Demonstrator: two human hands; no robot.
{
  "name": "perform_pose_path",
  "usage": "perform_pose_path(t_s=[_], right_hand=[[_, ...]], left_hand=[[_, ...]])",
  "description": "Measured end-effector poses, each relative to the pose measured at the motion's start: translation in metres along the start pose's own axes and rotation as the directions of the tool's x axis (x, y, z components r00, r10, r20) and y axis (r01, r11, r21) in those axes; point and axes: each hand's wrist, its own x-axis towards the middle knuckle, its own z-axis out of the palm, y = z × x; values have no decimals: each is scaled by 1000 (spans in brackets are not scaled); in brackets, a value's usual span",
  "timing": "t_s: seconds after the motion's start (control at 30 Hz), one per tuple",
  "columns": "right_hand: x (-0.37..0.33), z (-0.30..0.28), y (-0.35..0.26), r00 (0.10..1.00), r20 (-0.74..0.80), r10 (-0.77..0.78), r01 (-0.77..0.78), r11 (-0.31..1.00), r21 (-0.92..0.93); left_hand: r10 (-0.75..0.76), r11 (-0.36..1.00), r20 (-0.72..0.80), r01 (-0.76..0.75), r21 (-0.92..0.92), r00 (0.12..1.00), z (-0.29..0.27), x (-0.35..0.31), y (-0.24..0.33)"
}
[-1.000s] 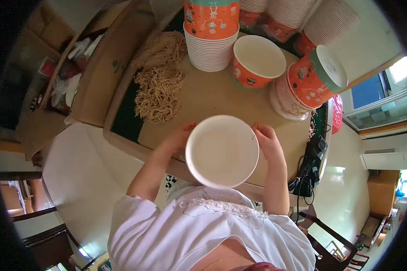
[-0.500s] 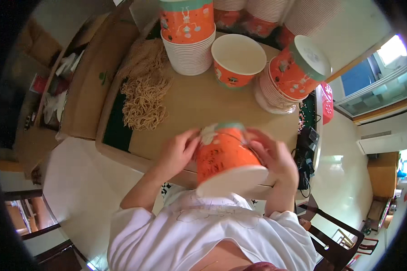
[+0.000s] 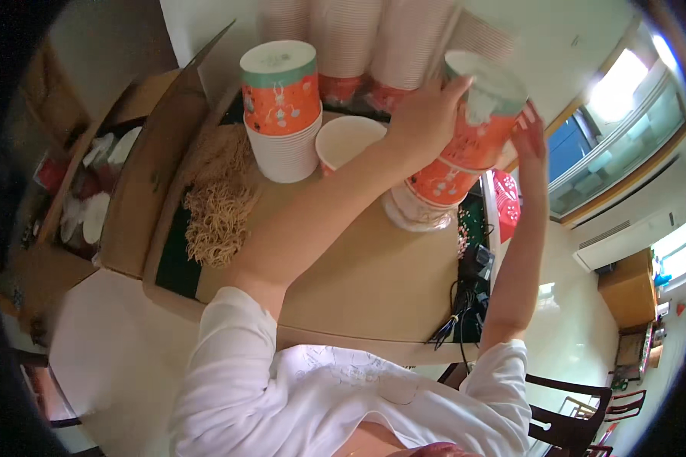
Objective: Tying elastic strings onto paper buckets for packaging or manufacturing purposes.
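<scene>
Both my hands have an upside-down orange paper bucket [image 3: 486, 135] with a green band between them. My left hand [image 3: 428, 122] grips its left side, and my right hand [image 3: 529, 135] is on its right side. It sits at the top of the right-hand stack of upside-down paper buckets [image 3: 439, 183], touching or just above it; motion blur hides which. Left of this stack an upright paper bucket [image 3: 347, 140] shows its white inside, partly behind my left forearm. A taller stack of nested upside-down buckets [image 3: 282, 110] stands farther left.
A bundle of beige strings [image 3: 219, 217] lies on the brown table board [image 3: 351, 266]. Black cables and adapters [image 3: 469, 297] lie along the right edge, near a pink basket [image 3: 504, 204]. More nested buckets [image 3: 347, 46] line the back. An open cardboard box [image 3: 141, 183] stands at left.
The orange bucket has gone from in front of my chest to the top of the right-hand stack. Both arms now reach forward and right, and the view has shifted.
</scene>
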Motion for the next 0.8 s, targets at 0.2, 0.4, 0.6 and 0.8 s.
perform_pose_path(t_s=[0.2,0.4,0.6,0.8], right_hand=[[-47,-33,53,974,-186,129,-144,987,-69],[-62,-20,11,885,-466,-14,-54,990,-133],[-99,43,-41,894,-445,-50,3,994,-107],[-155,103,-46,991,-92,94,-107,984,-141]], left_hand=[[-33,973,-14,29,-229,999,22,-37,-54],[-93,994,135,85,65,987,8,-108,-98],[-241,925,457,61,375,856,-15,-174,-76],[-143,969,465,29,244,873,-65,-238,-9]])
